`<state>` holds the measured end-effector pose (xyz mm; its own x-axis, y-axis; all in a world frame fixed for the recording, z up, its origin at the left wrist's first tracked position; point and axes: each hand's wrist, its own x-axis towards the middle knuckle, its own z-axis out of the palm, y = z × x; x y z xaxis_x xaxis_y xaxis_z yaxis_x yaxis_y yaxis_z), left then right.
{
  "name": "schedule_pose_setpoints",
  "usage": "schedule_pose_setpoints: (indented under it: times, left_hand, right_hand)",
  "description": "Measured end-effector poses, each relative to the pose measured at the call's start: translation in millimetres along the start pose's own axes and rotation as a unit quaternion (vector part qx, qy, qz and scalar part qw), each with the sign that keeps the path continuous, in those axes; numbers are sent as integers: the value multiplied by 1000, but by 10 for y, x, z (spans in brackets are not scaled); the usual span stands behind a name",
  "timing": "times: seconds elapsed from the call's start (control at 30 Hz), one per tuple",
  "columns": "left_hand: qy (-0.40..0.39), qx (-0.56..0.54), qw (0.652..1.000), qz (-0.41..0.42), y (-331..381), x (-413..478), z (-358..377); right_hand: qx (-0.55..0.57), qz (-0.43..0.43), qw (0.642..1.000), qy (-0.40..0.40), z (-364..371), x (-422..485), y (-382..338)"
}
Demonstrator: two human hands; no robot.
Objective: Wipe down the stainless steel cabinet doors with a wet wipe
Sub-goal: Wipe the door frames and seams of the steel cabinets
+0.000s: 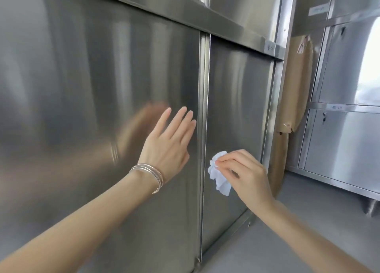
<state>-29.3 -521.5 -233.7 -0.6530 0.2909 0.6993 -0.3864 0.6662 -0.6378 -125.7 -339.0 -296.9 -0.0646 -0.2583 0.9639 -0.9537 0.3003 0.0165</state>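
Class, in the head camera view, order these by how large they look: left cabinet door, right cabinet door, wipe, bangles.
1. left cabinet door, partly because it is nearer the camera
2. right cabinet door
3. wipe and bangles: too alike to rank

The smooth grey floor (308, 221) carries the big steel cabinet (236, 108), whose base rail sits right down on it. A second cabinet (345, 145) stands to the right on a short metal leg (371, 208), with a brown paper-wrapped bundle (277, 159) upright between them.
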Motion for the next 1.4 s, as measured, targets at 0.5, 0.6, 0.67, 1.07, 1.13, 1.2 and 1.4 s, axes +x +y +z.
schedule_pose_setpoints:
  times: [0.5, 0.6, 0.67, 1.07, 1.13, 1.2, 1.4]
  left_hand:
    - [11, 130, 990, -50, -492, 785, 246]
    - [45, 132, 990, -39, -605, 937, 167]
    - [57, 124, 989, -63, -649, 1107, 129]
    - [40, 145, 987, -63, -635, 1232, 261]
    - [39, 150, 986, -63, -636, 1227, 258]
    - [40, 153, 985, -63, -640, 1226, 259]
    - [44, 147, 986, -62, -646, 1225, 276]
  right_hand:
    - [186, -73, 945, 260, 739, 2057, 858]
    - [181, -76, 942, 271, 856, 2253, 942]
    - [174, -111, 942, 266, 961, 2191, 998]
    - [132, -157, 944, 260, 913, 2488, 1068]
    - [123, -168, 947, 244, 889, 2385, 1087]
    - [123, -181, 951, 220, 874, 2229, 1118]
    - [140, -165, 955, 205, 767, 2557, 1065]
